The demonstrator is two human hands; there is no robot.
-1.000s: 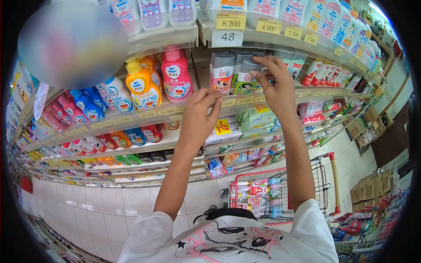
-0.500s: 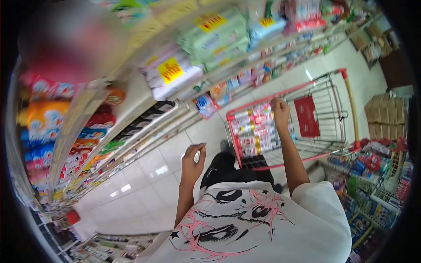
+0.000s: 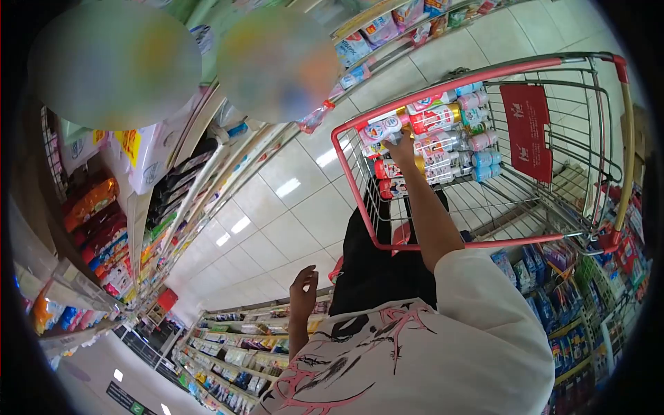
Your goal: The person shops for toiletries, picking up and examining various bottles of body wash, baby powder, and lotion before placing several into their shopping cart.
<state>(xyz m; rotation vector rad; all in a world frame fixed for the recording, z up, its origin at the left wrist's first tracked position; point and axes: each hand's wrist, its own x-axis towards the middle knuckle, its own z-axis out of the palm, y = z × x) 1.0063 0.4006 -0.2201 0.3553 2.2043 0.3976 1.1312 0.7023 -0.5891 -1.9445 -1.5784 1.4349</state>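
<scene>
My right hand (image 3: 400, 151) reaches down into a wire shopping cart (image 3: 443, 88) with a red rim. Its fingers close on the end of a white bottle (image 3: 380, 129) with a coloured label, and the hand partly hides their grip. Around it lie several other bottles on their sides in rows, such as one with a red label (image 3: 436, 119) and some with pale blue caps (image 3: 487, 164). Off to the left, away from the cart, my left hand (image 3: 303, 290) hangs open with loosely bent fingers and nothing in it.
A red sign panel (image 3: 526, 131) is fixed inside the cart. Shelves of packaged goods (image 3: 104, 207) run along the left, with more racks (image 3: 567, 325) at the right. Pale floor tiles (image 3: 283, 221) lie between. Two blurred patches cover the upper left.
My view has turned, and the cart now appears larger and nearer. My right hand has gone from above the cart's middle to the bottles at its left end. My left hand is lower.
</scene>
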